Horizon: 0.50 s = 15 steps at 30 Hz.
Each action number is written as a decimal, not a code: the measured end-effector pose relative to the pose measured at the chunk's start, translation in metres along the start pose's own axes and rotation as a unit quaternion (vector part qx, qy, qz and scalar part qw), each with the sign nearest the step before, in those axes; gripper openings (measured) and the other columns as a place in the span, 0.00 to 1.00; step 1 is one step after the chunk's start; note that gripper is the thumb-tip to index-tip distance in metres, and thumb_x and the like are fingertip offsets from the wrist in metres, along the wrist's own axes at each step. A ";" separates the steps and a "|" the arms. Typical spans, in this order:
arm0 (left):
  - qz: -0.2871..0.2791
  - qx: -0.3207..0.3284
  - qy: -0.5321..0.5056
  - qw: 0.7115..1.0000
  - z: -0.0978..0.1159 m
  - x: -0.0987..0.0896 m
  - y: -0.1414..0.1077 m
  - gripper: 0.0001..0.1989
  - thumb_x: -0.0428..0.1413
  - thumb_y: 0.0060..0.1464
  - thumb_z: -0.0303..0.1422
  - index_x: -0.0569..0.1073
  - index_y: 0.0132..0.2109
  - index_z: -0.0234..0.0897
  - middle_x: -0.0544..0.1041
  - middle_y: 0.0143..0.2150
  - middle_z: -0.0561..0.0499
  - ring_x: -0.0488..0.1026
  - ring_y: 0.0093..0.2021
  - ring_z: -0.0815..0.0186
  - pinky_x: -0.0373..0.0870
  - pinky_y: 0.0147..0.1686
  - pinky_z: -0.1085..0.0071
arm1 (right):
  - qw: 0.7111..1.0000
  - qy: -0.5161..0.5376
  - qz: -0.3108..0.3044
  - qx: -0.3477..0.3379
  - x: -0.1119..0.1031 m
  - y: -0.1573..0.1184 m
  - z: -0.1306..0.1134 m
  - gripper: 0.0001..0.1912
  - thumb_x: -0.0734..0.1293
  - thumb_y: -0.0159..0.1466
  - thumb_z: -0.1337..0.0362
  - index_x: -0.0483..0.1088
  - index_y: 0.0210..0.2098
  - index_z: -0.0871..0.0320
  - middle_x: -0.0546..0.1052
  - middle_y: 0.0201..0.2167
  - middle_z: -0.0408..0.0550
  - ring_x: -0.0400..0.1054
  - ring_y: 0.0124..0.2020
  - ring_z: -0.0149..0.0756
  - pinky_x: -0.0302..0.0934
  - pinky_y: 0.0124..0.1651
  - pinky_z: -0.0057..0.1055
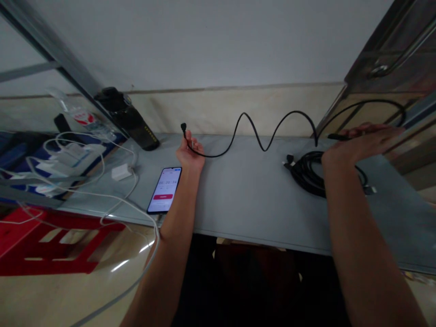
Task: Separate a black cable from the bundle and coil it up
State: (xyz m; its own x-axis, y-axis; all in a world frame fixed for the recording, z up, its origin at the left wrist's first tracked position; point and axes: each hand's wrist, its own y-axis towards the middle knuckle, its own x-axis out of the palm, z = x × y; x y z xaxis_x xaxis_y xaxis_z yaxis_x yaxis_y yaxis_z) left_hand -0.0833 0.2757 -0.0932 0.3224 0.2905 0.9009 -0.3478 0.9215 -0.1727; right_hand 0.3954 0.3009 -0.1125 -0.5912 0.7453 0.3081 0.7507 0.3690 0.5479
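Note:
A long black cable (264, 149) stretches in waves above the grey table (259, 200). My left hand (190, 152) is closed round its left end, with the small black plug sticking up above the fingers. At the right, my right hand (361, 136) is closed on the cable near its other end, and a black connector pokes out beside the fingers. A loop of the cable arches over that hand. Below it lies a coil of black cables (304, 175) with several plugs, partly hidden by my right forearm. A phone (164, 190) with a lit screen lies beside my left forearm.
A black bottle (131, 120) leans at the back left. White chargers (73, 156) and white cables crowd the left end, with a clear plastic bottle (85, 117) behind. One white cable crosses near my left forearm. A red plastic stool (64, 243) stands lower left; a wall borders the table.

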 end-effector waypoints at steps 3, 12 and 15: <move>-0.013 -0.004 0.029 0.999 -0.003 0.001 0.001 0.13 0.51 0.80 0.29 0.81 0.52 0.40 0.86 0.34 0.56 0.75 0.26 0.74 0.70 0.26 0.78 | 0.989 0.077 0.120 0.048 0.026 -0.022 -0.025 0.24 0.38 0.79 0.47 0.54 0.37 0.46 0.62 0.30 0.42 0.64 0.26 0.32 0.59 0.33 0.38; -0.032 -0.053 0.075 0.995 -0.018 0.004 -0.003 0.11 0.54 0.77 0.29 0.82 0.50 0.38 0.87 0.39 0.53 0.77 0.32 0.73 0.73 0.31 0.77 | 0.956 0.132 -0.261 0.028 0.075 -0.144 -0.101 0.23 0.54 0.83 0.42 0.66 0.44 0.50 0.81 0.38 0.47 0.81 0.39 0.38 0.73 0.38 0.34; -0.036 -0.068 0.109 0.991 -0.024 0.004 -0.007 0.14 0.51 0.76 0.29 0.81 0.57 0.37 0.88 0.45 0.49 0.82 0.38 0.70 0.77 0.36 0.76 | 0.900 0.071 -0.430 -0.029 0.073 -0.179 -0.112 0.27 0.55 0.84 0.40 0.75 0.48 0.52 0.85 0.45 0.51 0.81 0.48 0.42 0.76 0.50 0.41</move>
State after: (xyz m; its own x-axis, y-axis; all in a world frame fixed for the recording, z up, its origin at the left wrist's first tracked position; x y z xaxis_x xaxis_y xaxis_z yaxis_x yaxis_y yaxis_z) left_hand -0.0583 0.2767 -0.0975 0.5298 0.2581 0.8079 -0.1996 0.9638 -0.1770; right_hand 0.1851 0.2268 -0.1013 -0.9810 0.1179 -0.1542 -0.0161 0.7423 0.6699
